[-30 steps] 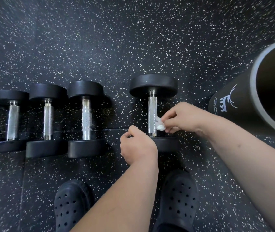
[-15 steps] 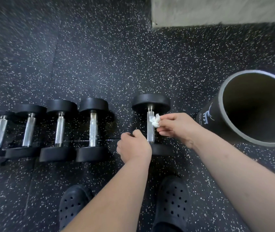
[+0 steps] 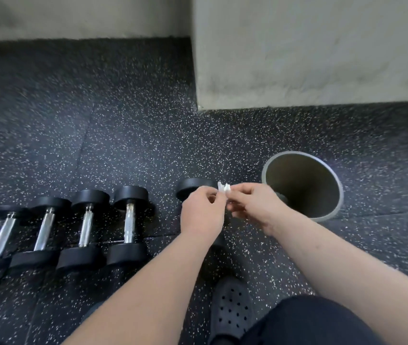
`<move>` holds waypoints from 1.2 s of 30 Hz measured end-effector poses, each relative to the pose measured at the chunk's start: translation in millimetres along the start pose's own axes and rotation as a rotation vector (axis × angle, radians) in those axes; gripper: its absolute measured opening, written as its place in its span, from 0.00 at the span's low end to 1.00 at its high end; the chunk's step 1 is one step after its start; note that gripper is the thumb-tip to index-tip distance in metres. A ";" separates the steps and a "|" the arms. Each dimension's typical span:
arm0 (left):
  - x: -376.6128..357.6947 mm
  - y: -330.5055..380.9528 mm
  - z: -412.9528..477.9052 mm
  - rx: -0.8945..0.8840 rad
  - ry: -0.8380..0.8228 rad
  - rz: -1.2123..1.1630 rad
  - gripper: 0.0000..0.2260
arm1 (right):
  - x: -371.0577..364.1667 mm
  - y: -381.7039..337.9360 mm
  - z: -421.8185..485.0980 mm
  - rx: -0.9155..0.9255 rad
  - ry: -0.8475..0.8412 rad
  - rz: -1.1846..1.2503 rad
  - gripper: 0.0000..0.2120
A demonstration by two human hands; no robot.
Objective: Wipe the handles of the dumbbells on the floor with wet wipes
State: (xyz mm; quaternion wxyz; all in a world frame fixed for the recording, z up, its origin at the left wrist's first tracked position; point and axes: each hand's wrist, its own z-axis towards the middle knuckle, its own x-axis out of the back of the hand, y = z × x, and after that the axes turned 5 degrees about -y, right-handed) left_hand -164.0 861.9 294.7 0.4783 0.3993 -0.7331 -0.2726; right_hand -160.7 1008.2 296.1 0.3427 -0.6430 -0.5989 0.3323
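Item: wet wipe (image 3: 223, 187), pinched at the fingertips of both my left hand (image 3: 201, 215) and right hand (image 3: 255, 207), over the rightmost dumbbell (image 3: 190, 189); probably being refolded to a clean face

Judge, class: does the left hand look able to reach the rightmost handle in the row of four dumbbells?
Probably yes: only bare floor lies between left hand and handle, though it is pinching the wet wipe.
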 end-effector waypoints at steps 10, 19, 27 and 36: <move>-14.9 89.0 -41.1 -0.243 -0.116 -0.025 0.04 | 71.3 -58.3 -83.8 0.105 0.147 -0.137 0.05; -54.7 124.9 -22.8 -0.325 -0.192 0.234 0.04 | 133.7 -58.6 -64.5 0.068 0.484 -0.263 0.03; -88.5 112.8 24.6 -0.423 -0.293 0.538 0.08 | 165.2 -32.3 -17.0 -0.022 0.511 -1.010 0.07; -134.8 96.9 64.8 -0.569 -0.361 0.768 0.15 | 176.7 -14.0 42.5 -0.102 0.365 -1.322 0.10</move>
